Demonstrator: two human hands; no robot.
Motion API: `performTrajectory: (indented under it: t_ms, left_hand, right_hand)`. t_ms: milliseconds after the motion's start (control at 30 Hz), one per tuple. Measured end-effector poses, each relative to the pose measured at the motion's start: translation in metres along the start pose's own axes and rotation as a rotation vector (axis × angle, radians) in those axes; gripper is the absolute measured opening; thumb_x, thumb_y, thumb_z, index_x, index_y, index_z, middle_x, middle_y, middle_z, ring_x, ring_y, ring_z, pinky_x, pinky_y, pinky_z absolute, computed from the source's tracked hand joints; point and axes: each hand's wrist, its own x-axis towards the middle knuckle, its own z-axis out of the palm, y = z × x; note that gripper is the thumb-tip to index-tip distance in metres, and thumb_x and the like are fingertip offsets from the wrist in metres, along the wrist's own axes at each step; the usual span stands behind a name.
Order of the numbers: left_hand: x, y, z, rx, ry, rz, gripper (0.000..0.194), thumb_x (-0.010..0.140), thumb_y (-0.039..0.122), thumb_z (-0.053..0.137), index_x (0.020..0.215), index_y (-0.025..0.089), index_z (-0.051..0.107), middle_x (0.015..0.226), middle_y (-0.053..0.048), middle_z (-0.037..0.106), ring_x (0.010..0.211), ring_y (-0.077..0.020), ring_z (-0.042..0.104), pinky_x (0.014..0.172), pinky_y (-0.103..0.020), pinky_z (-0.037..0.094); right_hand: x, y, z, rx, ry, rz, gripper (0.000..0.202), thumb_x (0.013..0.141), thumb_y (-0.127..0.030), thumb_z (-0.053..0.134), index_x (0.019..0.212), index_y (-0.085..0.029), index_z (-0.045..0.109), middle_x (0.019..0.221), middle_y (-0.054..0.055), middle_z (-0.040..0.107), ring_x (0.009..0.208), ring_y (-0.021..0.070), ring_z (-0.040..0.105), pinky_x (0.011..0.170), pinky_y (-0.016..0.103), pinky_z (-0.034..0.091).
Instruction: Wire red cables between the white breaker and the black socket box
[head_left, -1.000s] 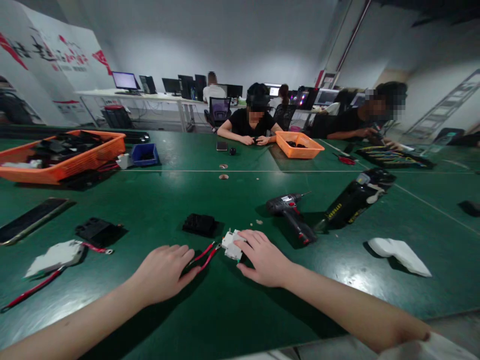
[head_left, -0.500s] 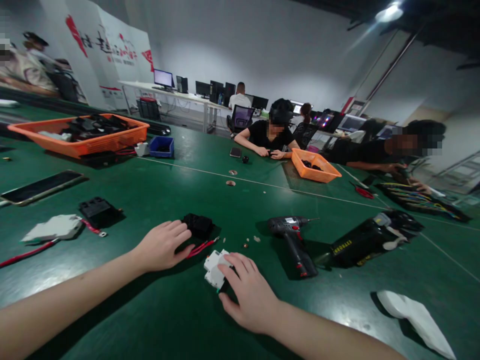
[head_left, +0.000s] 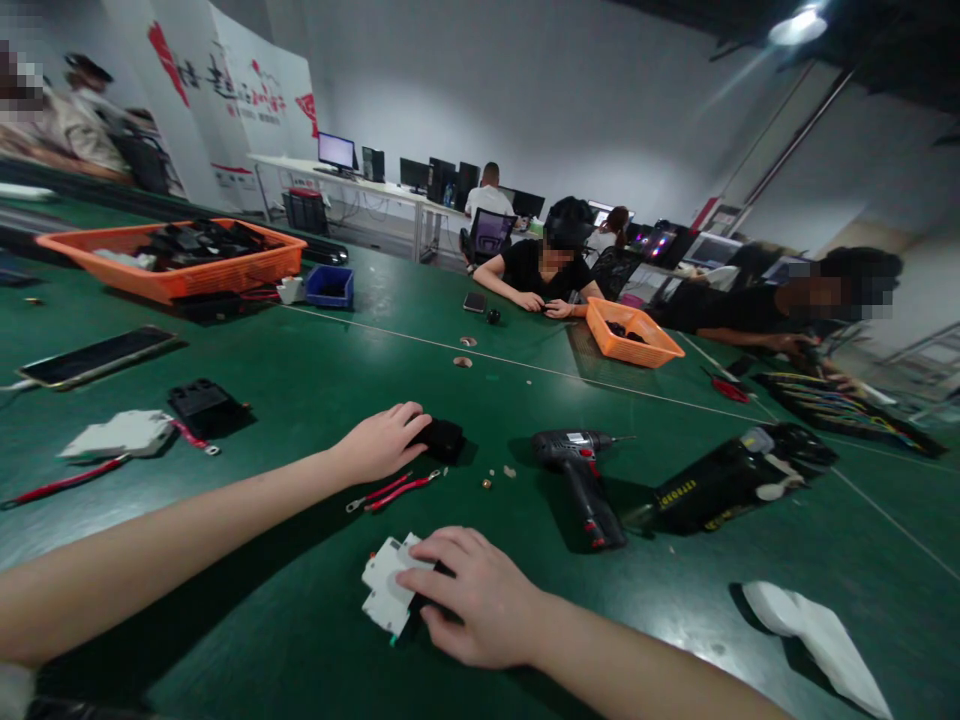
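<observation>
My left hand (head_left: 384, 445) reaches forward, its fingers closed over the left end of a black plastic housing (head_left: 444, 440) on the green table (head_left: 300, 620). Nearer to me, my right hand (head_left: 484, 598) has its fingers curled over the right side of a white circuit breaker (head_left: 388, 585), which lies flat; a dark part beneath the fingers is mostly hidden. Between the hands rest two short red wires (head_left: 401, 492) with ring terminals. A small brass piece (head_left: 487, 484) and pale bits lie right of them.
A cordless drill (head_left: 581, 480) and a black bottle-like object (head_left: 720, 485) lie to the right, beyond a white curved object (head_left: 817, 640). Leftward are another white breaker (head_left: 120, 435), a black housing (head_left: 206, 405) and a phone (head_left: 101, 357). Orange baskets (head_left: 184, 285) stand farther back; co-workers sit opposite.
My left hand and the black housing have shifted right and away from me, leaving the red wires uncovered. My right hand has drawn the white circuit breaker left and closer.
</observation>
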Motion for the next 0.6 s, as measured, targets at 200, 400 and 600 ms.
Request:
performTrajectory:
  t_ms: [200,400,600]
  left_hand:
    - [0.037,0.018,0.002,-0.284,-0.071,0.114,0.034,0.102,0.032,0.042,0.134,0.022,0.05,0.132,-0.009,0.056,0.114,-0.0213,0.06,0.098,-0.035,0.05]
    - [-0.017,-0.007,-0.013,-0.376,-0.113,0.069,0.029,0.104,0.033,0.035,0.118,0.02,0.057,0.115,-0.007,0.063,0.102,-0.0178,0.061,0.089,-0.03,0.048]
    - [-0.059,-0.024,-0.034,-0.168,-0.212,0.235,0.033,0.102,0.038,0.042,0.078,0.021,0.058,0.071,-0.002,0.059,0.068,-0.0156,0.056,0.064,-0.03,0.037]
  right_hand:
    - [-0.001,0.002,-0.002,0.02,-0.014,0.0,0.044,0.092,-0.028,0.054,0.135,-0.024,0.053,0.138,0.009,0.056,0.126,0.0235,0.049,0.107,0.04,0.042]
    - [-0.002,0.003,-0.004,0.068,0.002,0.128,0.05,0.09,-0.034,0.058,0.138,-0.021,0.05,0.142,0.012,0.052,0.13,0.0274,0.045,0.111,0.045,0.038]
    - [0.0,0.003,-0.004,0.141,0.005,0.112,0.047,0.089,-0.025,0.057,0.136,-0.019,0.051,0.129,0.011,0.061,0.122,0.0246,0.051,0.107,0.043,0.041]
